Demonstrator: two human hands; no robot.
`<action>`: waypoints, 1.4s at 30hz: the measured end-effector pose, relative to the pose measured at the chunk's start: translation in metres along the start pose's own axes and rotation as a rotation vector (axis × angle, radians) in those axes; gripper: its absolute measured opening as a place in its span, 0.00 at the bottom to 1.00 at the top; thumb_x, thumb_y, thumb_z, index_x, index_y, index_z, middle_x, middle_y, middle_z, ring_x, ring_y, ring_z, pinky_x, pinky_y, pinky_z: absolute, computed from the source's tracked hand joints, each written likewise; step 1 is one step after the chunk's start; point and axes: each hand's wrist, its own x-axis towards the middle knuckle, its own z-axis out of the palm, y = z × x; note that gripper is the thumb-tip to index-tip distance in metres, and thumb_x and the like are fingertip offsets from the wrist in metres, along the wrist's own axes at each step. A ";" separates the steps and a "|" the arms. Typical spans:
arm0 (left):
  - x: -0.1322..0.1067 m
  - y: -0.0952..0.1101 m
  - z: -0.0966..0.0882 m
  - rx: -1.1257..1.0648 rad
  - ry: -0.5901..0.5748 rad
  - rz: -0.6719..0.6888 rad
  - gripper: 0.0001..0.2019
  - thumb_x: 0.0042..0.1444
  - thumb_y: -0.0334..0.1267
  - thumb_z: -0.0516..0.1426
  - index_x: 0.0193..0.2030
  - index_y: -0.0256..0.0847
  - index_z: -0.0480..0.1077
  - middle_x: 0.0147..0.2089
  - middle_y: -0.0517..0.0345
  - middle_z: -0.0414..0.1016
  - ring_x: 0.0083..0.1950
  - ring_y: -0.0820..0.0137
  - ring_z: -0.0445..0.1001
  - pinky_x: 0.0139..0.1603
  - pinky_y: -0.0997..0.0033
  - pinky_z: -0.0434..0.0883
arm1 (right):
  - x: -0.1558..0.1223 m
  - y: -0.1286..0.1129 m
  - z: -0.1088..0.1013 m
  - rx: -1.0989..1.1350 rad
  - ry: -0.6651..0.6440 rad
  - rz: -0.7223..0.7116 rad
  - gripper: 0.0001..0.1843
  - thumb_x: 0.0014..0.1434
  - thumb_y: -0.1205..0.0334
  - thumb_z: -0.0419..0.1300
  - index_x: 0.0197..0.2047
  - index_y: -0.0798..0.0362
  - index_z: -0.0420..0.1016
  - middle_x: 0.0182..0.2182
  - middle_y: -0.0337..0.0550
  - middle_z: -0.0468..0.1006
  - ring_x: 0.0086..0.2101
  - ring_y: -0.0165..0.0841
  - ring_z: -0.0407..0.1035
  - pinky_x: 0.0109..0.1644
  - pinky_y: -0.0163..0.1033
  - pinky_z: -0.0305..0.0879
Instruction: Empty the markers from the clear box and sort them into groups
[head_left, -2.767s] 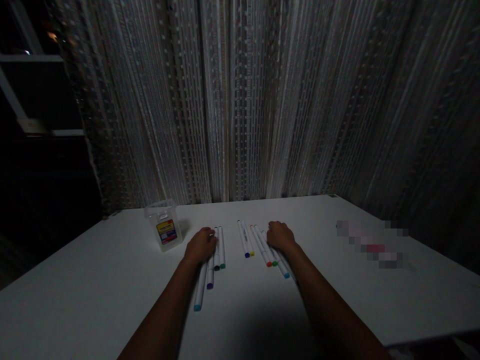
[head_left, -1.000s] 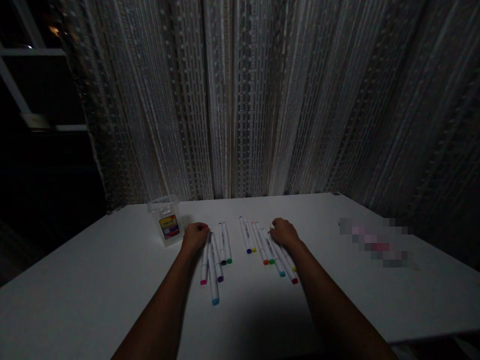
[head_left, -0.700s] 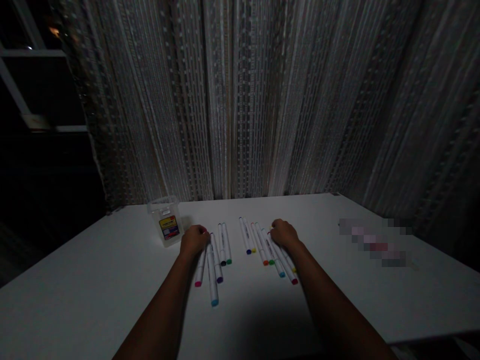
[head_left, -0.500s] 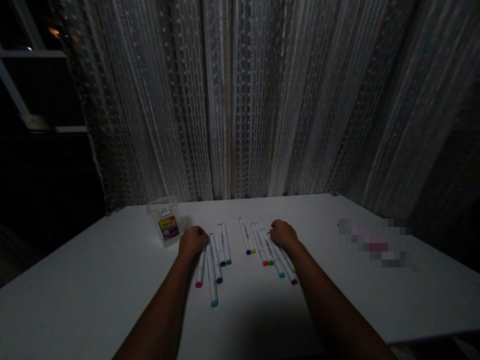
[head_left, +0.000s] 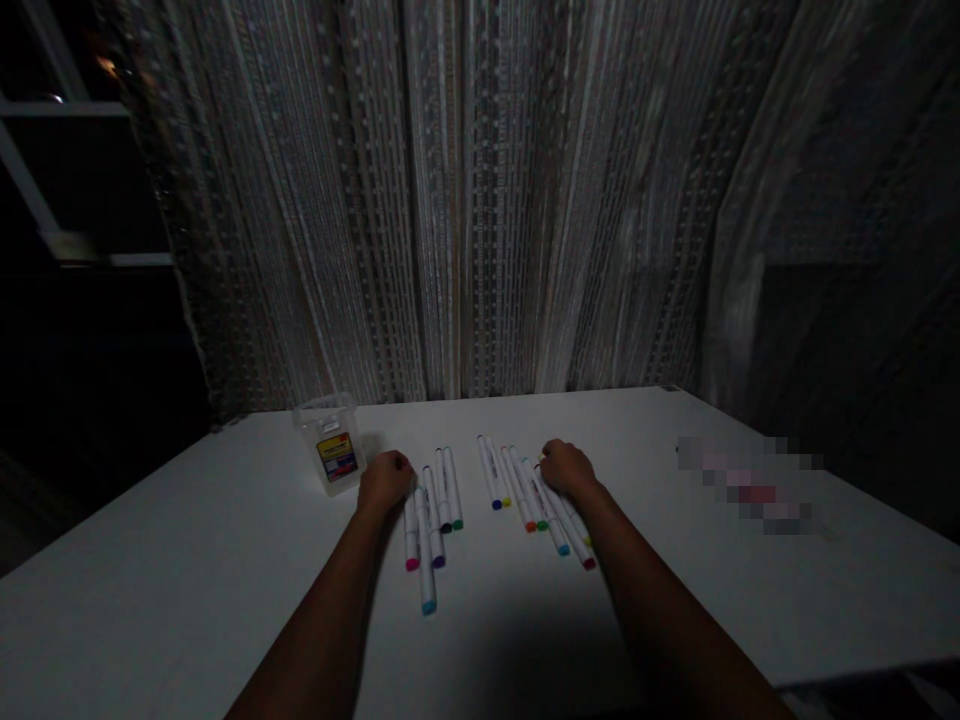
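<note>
Our left hand [head_left: 386, 482] looks pinched on the pink-capped marker [head_left: 412, 535], which runs lengthwise from that grip back toward us, while our right hand [head_left: 568, 467] sits by the yellow-capped marker [head_left: 578, 519], can't tell if gripping.

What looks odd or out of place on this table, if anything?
Mildly odd: the left group's light-blue-capped marker juts out nearer the camera than the others. The pixelated patch at right obscures whatever lies there. I see nothing spilled or broken.
</note>
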 end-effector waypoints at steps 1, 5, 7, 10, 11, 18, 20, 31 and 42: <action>0.000 0.000 0.000 -0.001 0.000 0.002 0.09 0.52 0.34 0.53 0.35 0.39 0.75 0.40 0.49 0.80 0.44 0.62 0.77 0.38 0.71 0.67 | 0.000 0.000 -0.001 0.001 -0.001 0.000 0.17 0.58 0.65 0.51 0.49 0.58 0.73 0.48 0.57 0.76 0.48 0.41 0.71 0.46 0.39 0.63; 0.000 0.000 0.001 -0.008 0.000 0.000 0.10 0.53 0.35 0.53 0.36 0.39 0.75 0.41 0.49 0.80 0.44 0.62 0.77 0.39 0.71 0.67 | -0.001 0.000 -0.002 0.001 -0.005 -0.001 0.17 0.59 0.65 0.50 0.49 0.58 0.73 0.48 0.57 0.76 0.48 0.41 0.71 0.46 0.39 0.63; 0.000 0.000 0.001 -0.012 -0.001 0.000 0.10 0.53 0.36 0.53 0.36 0.39 0.75 0.41 0.49 0.80 0.45 0.61 0.77 0.39 0.71 0.67 | -0.001 0.000 -0.002 -0.001 -0.009 0.003 0.18 0.59 0.64 0.50 0.49 0.57 0.73 0.48 0.57 0.76 0.48 0.41 0.71 0.46 0.39 0.63; 0.000 0.000 0.002 -0.019 -0.006 0.004 0.10 0.53 0.37 0.53 0.36 0.40 0.75 0.41 0.49 0.81 0.45 0.61 0.77 0.39 0.71 0.67 | -0.001 0.001 -0.001 0.002 -0.015 0.009 0.18 0.58 0.63 0.51 0.49 0.57 0.73 0.48 0.57 0.76 0.48 0.42 0.71 0.46 0.39 0.64; 0.000 0.000 0.002 -0.022 -0.008 0.005 0.10 0.53 0.37 0.54 0.37 0.40 0.75 0.41 0.49 0.81 0.45 0.61 0.77 0.39 0.71 0.67 | -0.001 0.001 -0.002 0.004 -0.017 0.012 0.18 0.58 0.63 0.51 0.49 0.57 0.73 0.48 0.57 0.76 0.48 0.42 0.71 0.46 0.40 0.64; -0.001 0.002 0.002 -0.037 -0.018 0.013 0.10 0.54 0.38 0.53 0.37 0.40 0.75 0.42 0.50 0.80 0.45 0.62 0.76 0.38 0.71 0.66 | -0.001 0.000 -0.002 -0.009 -0.035 0.008 0.18 0.59 0.62 0.50 0.49 0.58 0.72 0.48 0.58 0.76 0.48 0.42 0.71 0.46 0.40 0.64; -0.001 0.003 0.002 -0.040 -0.021 0.017 0.10 0.54 0.38 0.53 0.37 0.40 0.75 0.42 0.50 0.80 0.45 0.62 0.76 0.38 0.71 0.66 | 0.000 0.001 -0.001 -0.013 -0.032 0.002 0.18 0.59 0.62 0.50 0.50 0.58 0.72 0.48 0.58 0.76 0.48 0.43 0.70 0.46 0.40 0.64; -0.002 0.011 0.007 -0.084 0.007 0.132 0.13 0.57 0.37 0.53 0.45 0.39 0.73 0.49 0.50 0.76 0.50 0.66 0.74 0.49 0.73 0.67 | -0.011 -0.014 -0.002 0.044 0.057 -0.177 0.27 0.63 0.54 0.49 0.62 0.57 0.62 0.56 0.56 0.68 0.56 0.42 0.61 0.55 0.41 0.57; -0.020 0.029 0.019 -0.073 -0.215 0.422 0.18 0.54 0.42 0.58 0.52 0.45 0.72 0.63 0.50 0.66 0.64 0.62 0.62 0.65 0.62 0.57 | -0.008 -0.016 0.012 -0.049 -0.100 -0.332 0.27 0.61 0.61 0.46 0.63 0.52 0.58 0.58 0.54 0.65 0.57 0.45 0.58 0.56 0.48 0.55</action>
